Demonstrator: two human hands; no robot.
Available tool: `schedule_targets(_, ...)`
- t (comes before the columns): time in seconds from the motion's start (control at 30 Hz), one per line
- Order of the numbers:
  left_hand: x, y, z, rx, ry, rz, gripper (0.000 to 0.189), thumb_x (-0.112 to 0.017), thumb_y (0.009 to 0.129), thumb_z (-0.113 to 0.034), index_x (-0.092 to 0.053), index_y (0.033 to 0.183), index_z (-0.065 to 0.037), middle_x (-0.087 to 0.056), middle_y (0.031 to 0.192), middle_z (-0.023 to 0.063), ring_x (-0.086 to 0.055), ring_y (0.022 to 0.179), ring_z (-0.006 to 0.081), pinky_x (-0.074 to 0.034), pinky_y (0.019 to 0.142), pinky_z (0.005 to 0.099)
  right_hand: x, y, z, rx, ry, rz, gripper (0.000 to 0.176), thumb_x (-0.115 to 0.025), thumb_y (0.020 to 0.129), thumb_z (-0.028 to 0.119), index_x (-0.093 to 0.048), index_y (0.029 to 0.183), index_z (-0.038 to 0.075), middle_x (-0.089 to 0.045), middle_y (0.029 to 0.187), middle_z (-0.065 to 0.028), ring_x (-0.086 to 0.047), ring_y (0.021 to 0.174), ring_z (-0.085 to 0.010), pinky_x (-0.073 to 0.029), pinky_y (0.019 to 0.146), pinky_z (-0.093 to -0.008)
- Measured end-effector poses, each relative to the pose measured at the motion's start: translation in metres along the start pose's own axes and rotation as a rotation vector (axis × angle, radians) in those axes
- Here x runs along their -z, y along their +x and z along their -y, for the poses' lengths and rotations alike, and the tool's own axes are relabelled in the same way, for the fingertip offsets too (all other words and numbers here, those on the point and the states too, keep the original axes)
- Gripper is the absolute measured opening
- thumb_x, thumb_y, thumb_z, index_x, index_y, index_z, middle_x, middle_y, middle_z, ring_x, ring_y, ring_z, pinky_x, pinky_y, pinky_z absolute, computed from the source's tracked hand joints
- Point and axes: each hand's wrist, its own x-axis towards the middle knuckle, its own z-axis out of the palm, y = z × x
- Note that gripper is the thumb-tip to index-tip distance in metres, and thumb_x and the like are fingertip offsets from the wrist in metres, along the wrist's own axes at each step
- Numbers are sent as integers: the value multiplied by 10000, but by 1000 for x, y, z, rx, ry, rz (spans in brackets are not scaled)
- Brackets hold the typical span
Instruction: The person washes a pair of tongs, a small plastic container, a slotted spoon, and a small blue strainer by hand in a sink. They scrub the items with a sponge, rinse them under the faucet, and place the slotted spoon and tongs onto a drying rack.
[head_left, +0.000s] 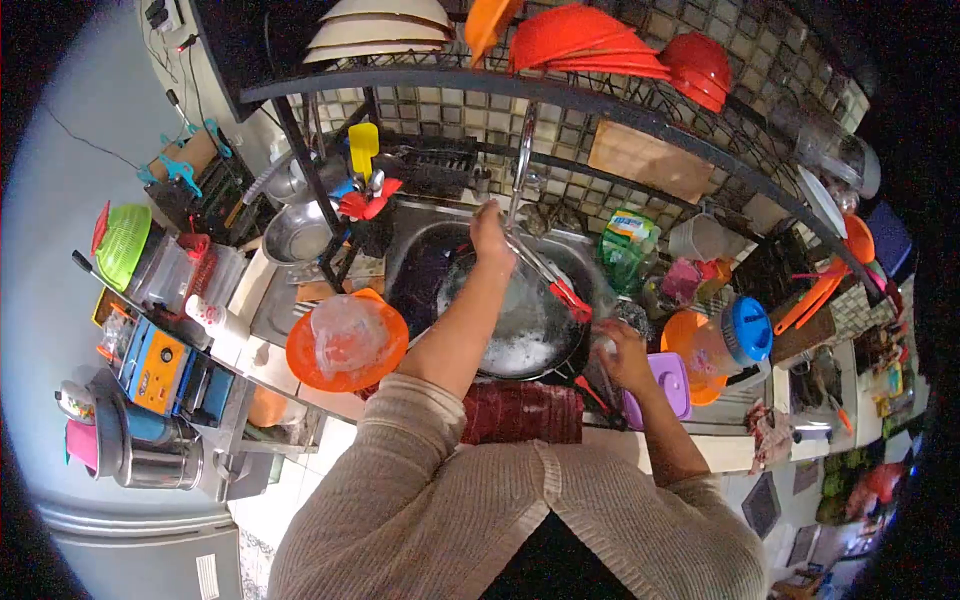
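Here, the left hand (490,235) grips silver red-tipped metal tongs (562,292) over the grey steel sink (420,212).
Steady grip seems best; the right hand (627,360) curls fingers, around what, I cannot tell.

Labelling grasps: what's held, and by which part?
Left hand: long metal tongs with red tips, held near the metal end opposite the tips. Right hand: can't tell.

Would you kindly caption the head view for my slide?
Left hand holding red-tipped metal tongs over a sudsy metal sink.
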Motion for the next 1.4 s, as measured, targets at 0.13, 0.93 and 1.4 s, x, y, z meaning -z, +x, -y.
schedule_targets(0.13, -3, -1, 16, -194, 233, 53, 283, -614, 738, -80, -509, 1000, -64, -513, 845, 28, -492, 709, 144, -418, 648, 283, 28, -12, -10, -362, 453, 176, 269, -623, 799, 280, -630, 1012, 115, -588, 1135, -105, -559, 1048, -252, -309, 984, -458)
schedule_targets(0.93, 26, 28, -5, -30, 148, -37, 181, -639, 756, -165, -499, 870, -152, -509, 855, -4, -495, 762, 180, -389, 691, 345, -48, 113, 46, -8, -52, -180, 456, -600, 823, 334, -515, 1185, 71, -438, 1274, -177, -460, 1144, -346, -332, 974, -452)
schedule_targets(1.4, 35, -22, -64, -212, 67, -368, 434, -682, 701, -206, -451, 1067, -192, -488, 1064, -28, -458, 959, 144, -339, 752, 350, -88, 268, 108, -556, 1510, 40, 211, -703, 754, 113, -589, 918, 45, -638, 771, -87, -482, 472, -127, -372, 383, -228)
